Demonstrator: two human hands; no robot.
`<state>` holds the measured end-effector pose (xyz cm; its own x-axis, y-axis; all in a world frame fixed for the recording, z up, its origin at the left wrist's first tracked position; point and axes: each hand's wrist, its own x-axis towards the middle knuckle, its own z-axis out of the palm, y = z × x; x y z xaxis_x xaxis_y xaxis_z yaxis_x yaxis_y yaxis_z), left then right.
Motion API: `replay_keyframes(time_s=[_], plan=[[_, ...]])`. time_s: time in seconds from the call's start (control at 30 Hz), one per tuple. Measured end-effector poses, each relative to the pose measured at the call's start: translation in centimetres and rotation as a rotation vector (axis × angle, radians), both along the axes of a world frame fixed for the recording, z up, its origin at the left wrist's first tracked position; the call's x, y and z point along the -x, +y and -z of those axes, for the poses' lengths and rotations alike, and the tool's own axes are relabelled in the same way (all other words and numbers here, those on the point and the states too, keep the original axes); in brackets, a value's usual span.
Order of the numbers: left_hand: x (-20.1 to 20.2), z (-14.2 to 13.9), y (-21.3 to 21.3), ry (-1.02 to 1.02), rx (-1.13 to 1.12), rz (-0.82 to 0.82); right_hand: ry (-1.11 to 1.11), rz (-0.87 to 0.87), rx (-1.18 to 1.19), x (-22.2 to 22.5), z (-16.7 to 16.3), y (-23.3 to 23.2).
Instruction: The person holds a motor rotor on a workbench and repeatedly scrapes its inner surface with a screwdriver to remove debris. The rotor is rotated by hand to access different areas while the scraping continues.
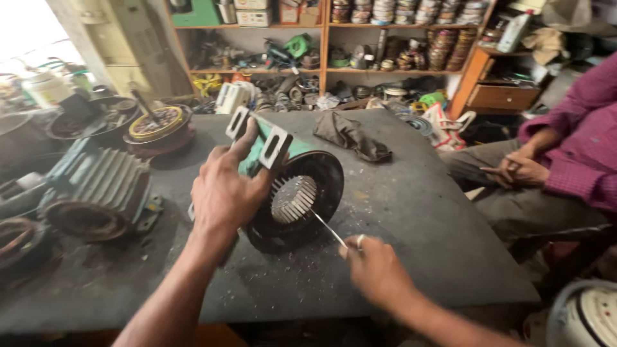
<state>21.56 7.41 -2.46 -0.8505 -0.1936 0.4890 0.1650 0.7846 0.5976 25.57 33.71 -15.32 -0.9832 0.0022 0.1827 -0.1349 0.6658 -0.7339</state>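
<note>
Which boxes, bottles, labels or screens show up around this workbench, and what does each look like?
Green box: top shelf, left; flat-fronted rectangle.
White box: top shelf, beside the green one; pale, low.
Orange-and-white box: top shelf, middle; small.
White bottle: right shelf; tall, leaning, greenish label.
No screens in view.

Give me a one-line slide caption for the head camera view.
Left hand steadies a green electric motor housing on a dark workbench while the right hand pokes a thin metal rod into its slotted core.
</note>
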Motion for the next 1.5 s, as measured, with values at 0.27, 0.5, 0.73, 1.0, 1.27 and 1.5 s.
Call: replay_keyframes(time_s=[0.27, 0.5, 0.73, 1.0, 1.27, 1.5], plan=[[3.3, -1.7, -3.7, -0.023, -0.134, 0.029, 0.734, -0.147, -0.708, 1.0, -3.7, 1.7], [0.9, 1.1, -3.0, 0.001, -0.135, -0.004, 0.656, -0.249, -1.230, -1.3, -3.6, -3.0], [2.4, -0.8, -1.1, 0.027, 0.050, 0.134, 0.600, -0.600, -1.178, 1.1, -5.4, 1.6], [2.5, -1.1, -3.1, -0.003, -0.082, 0.069, 0.101, -0.391, 0.011, 3.6, -3.5, 3.2], [1.2, -0.7, -2.0, -0.074, -0.125, -0.023, 0.292, -0.250, -0.846, -1.9, -3.4, 0.8], [2.5, -0.5, -2.1, -0.013, -0.102, 0.079, 0.274, -0.329, -0.383, 2.5, -2.0, 3.8]])
